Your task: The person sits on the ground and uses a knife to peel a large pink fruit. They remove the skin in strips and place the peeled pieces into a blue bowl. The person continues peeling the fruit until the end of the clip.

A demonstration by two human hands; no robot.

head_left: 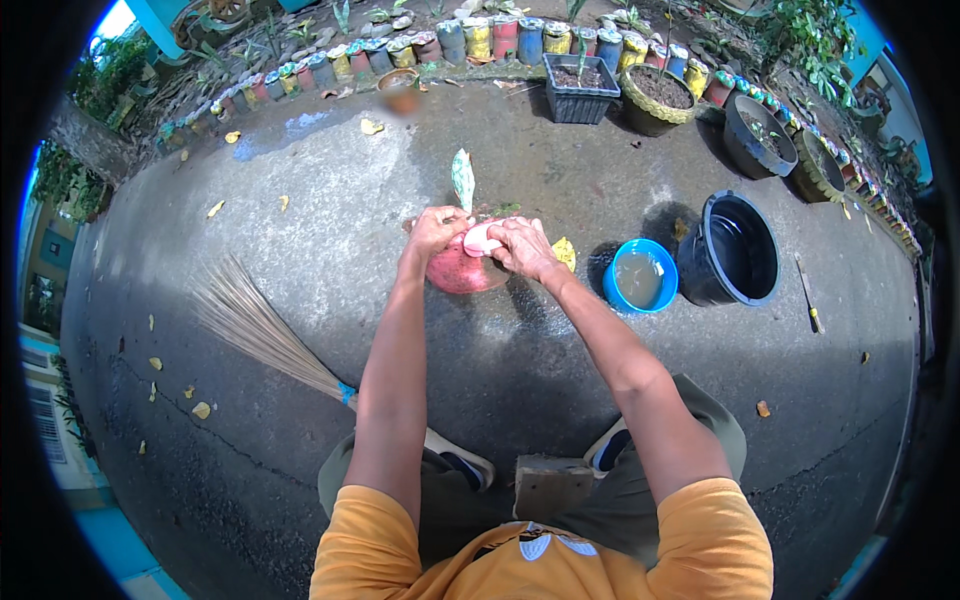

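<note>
A rounded red plant pot [462,272] with dark smudges is on the wet pavement in front of me. One pale green mottled leaf [463,180] stands up at its far side. My left hand [438,230] is closed at the pot's upper left rim, its fingertips near the base of the leaf. In my right hand [524,247] is a soft pinkish-white pad [482,240], pressed against the pot's upper side. Whether it is a sponge or a folded cloth I cannot tell. The far side of the pot is hidden behind my hands.
To the right stand a blue pail [640,277] of cloudy water and a larger black bucket [730,250]. A brush-like tool with a yellow handle [816,320] lies beyond them. A stick broom [265,325] lies left. Planters [582,92] and a painted bottle border [478,40] line the back.
</note>
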